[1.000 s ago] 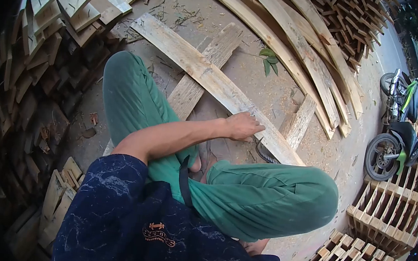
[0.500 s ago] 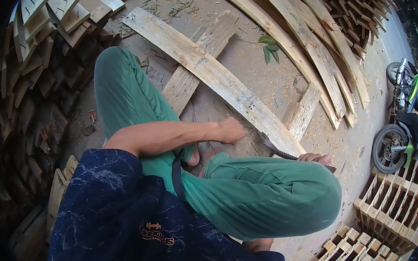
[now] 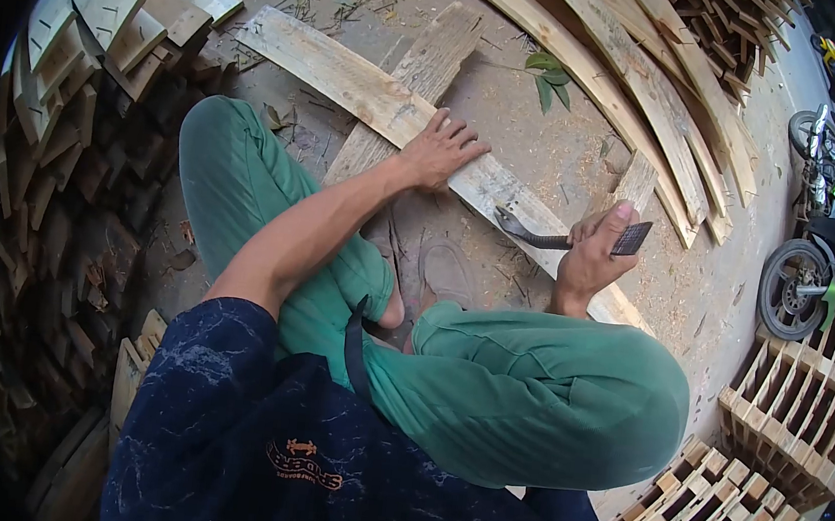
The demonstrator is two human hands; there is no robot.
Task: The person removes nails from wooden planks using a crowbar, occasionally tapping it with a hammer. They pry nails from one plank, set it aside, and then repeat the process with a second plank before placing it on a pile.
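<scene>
A long wooden plank (image 3: 354, 84) lies diagonally in front of me, across two shorter boards (image 3: 437, 56). My left hand (image 3: 436, 150) rests on the middle of the plank, fingers spread over its surface. Closed around the shaft of a dark pry bar (image 3: 540, 240) is my right hand (image 3: 594, 257), its thumb up along the bar. The hooked tip of the bar lies at the plank's face, near dark marks in the wood. A textured black end (image 3: 633, 238) sticks out past my thumb.
Stacked planks with nails (image 3: 110, 5) rise on the left. Long boards (image 3: 594, 97) lie at the upper right, by green leaves (image 3: 548, 75). Motorbikes (image 3: 797, 287) and pallet stacks (image 3: 795, 407) stand on the right. Loose nails and sawdust litter the ground.
My left hand has moved up and forward from a closed pose onto the plank, its fingers spreading. My right hand has come out from behind the knee, raising the pry bar over the plank.
</scene>
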